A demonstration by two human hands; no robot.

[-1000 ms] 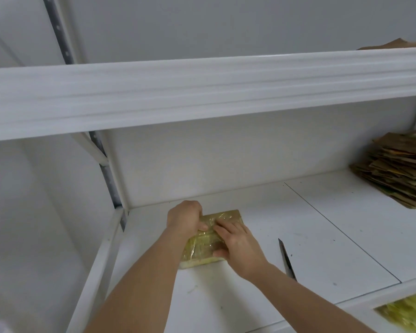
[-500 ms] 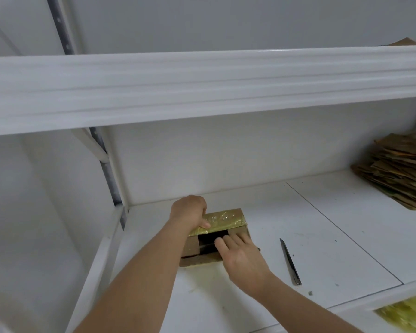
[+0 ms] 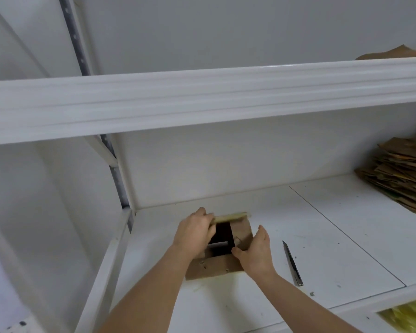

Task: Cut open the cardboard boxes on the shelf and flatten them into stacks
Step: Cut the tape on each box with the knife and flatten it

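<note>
A small brown cardboard box (image 3: 216, 269) stands on the white shelf (image 3: 334, 248) with its top flaps spread and a dark inside showing. My left hand (image 3: 193, 233) grips the left side of the box, up against the raised far flap, whose edge carries yellowish tape. My right hand (image 3: 255, 251) holds the right flap, thumb at the inner edge, fingers behind it. A utility knife (image 3: 293, 263) lies on the shelf just right of my right hand, untouched.
A stack of flattened cardboard (image 3: 404, 174) sits at the shelf's far right. The upper shelf beam (image 3: 202, 102) crosses overhead, with more cardboard (image 3: 394, 54) on top of it. Yellowish tape scraps (image 3: 408, 318) lie on the level below.
The taped top was closed under both hands one second ago. Now the flaps are pulled apart, the front flap lies down toward me, and the box's inside is exposed.
</note>
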